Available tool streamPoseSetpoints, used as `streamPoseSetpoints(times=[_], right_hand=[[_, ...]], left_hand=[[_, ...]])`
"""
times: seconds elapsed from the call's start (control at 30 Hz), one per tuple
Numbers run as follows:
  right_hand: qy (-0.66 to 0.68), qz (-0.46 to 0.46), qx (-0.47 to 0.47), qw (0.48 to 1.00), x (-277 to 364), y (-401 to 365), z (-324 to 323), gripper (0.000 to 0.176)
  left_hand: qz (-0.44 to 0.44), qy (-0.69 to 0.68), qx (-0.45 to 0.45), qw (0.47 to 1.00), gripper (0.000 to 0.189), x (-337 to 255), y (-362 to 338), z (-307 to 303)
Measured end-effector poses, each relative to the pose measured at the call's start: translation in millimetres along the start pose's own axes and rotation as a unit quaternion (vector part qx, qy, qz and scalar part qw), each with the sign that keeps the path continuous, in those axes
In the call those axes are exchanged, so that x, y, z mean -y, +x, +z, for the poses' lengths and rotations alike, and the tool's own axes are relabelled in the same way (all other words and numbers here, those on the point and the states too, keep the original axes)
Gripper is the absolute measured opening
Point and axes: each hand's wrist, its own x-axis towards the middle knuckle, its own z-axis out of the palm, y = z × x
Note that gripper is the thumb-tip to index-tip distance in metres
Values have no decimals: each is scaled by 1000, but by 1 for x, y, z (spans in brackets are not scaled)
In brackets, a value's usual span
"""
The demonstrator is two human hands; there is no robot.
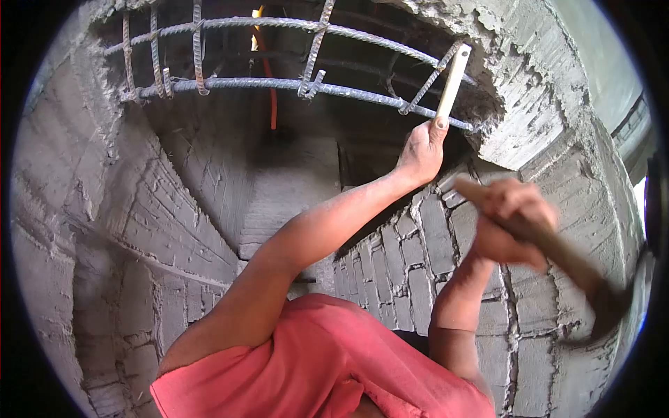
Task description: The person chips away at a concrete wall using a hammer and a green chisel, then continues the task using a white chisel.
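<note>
My left hand point(421, 150) is closed around the lower end of a pale flat bar point(454, 80) with a small hole near its top. The thumb lies along the bar, which stands slightly tilted across the right end of the steel rebar point(334, 89), beside the broken concrete edge point(526, 104). Lower and to the right, my right hand point(516, 219) grips the wooden handle of a hammer point(571, 265). Motion blurs this hand and the dark hammer head, which hangs at the lower right, away from the bar.
Crossing rebar ties point(197, 49) span the opening overhead. An orange cable point(270, 97) hangs behind them. Rough brick walls point(435, 226) rise on the right, and a plastered wall point(160, 209) stands on the left. A pale slab point(286, 195) lies below the opening.
</note>
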Motion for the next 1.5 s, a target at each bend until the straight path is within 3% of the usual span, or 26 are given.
streamPoseSetpoints(times=[0.03, 0.13, 0.17, 0.2, 0.23, 0.27, 0.37, 0.43, 0.57, 0.63, 0.67, 0.7, 0.73, 0.77, 0.8, 0.87, 0.9, 0.93, 1.03, 1.1, 1.17, 1.23, 1.3, 1.37, 1.4, 1.5], right_hand=[[23, -97, 76, 992, 13, 13, -5, 84], [84, -215, 9, 973, 2, 17, 3, 85], [-88, -188, 60, 976, -33, 9, -13, 80], [-128, -76, 4, 989, -84, -17, -27, 69], [-331, 135, 97, 929, -104, -34, -37, 56], [-212, 328, 71, 918, -98, -25, -20, 56], [-149, 263, 30, 953, -95, -42, -21, 54], [16, 166, -60, 984, -63, -27, -3, 59], [129, -74, -15, 989, -25, -2, 8, 69], [84, -128, 36, 987, -75, -16, -13, 72], [-119, -9, 36, 992, -101, -27, -25, 65], [-130, 234, 49, 962, -103, -31, -18, 58], [-192, 288, 98, 933, -102, -26, -17, 53], [-254, 207, 106, 939, -97, -28, -18, 55], [-208, 214, 96, 950, -81, -29, -15, 56], [-81, 166, 73, 980, -48, -29, -2, 59], [-75, 90, 81, 990, -35, -18, -2, 52], [55, 15, 29, 998, -22, -10, 11, 38], [98, -116, 59, 987, 24, 12, 16, 50], [119, -178, 33, 976, 9, 13, 19, 44], [-229, -78, 63, 968, -67, -3, -15, 48], [-282, 267, 116, 914, -76, -9, -18, 43], [-203, 291, 60, 933, -34, -12, -4, 42], [-119, 103, 58, 986, -5, -4, -2, 49], [-45, 57, -38, 997, 11, 7, 7, 60], [55, -185, 64, 979, 61, 41, 11, 76]], left_hand=[[3, 5, -2, 1000, 67, 2, 0, 1], [23, 19, -15, 999, 65, 2, 1, 1], [29, 22, -18, 999, 65, 2, 2, 0], [31, 31, -15, 999, 66, 2, 3, -2], [32, 40, -15, 999, 67, 1, 2, -3], [28, 40, -38, 998, 69, 1, 1, -3], [47, 92, -61, 993, 70, 4, 5, -3], [63, 103, -71, 990, 70, 5, 5, -5], [47, 70, -46, 995, 68, 7, 7, -4], [81, 110, -85, 987, 68, 4, 5, -3], [87, 141, -101, 981, 69, 6, 6, -4], [81, 117, -66, 988, 70, 6, 7, -9], [75, 124, -63, 987, 70, 6, 8, -11], [66, 134, -56, 987, 71, 3, 5, -10], [133, 150, -93, 975, 72, 3, 9, -8], [70, 142, -67, 985, 69, 2, 4, -12], [57, 149, -61, 985, 67, 1, 5, -14], [64, 146, -67, 985, 66, 1, 5, -16], [72, 156, -77, 982, 65, -3, 3, -15], [72, 161, -89, 980, 65, -4, 1, -17], [66, 151, -83, 983, 64, -7, 1, -16], [84, 172, -79, 978, 62, -4, -5, -17], [49, 225, -84, 969, 60, -5, 3, -21], [71, 166, -98, 979, 59, -12, -2, -18], [45, 165, -85, 982, 59, -14, -4, -19], [24, 159, -61, 985, 59, -14, -1, -22]])
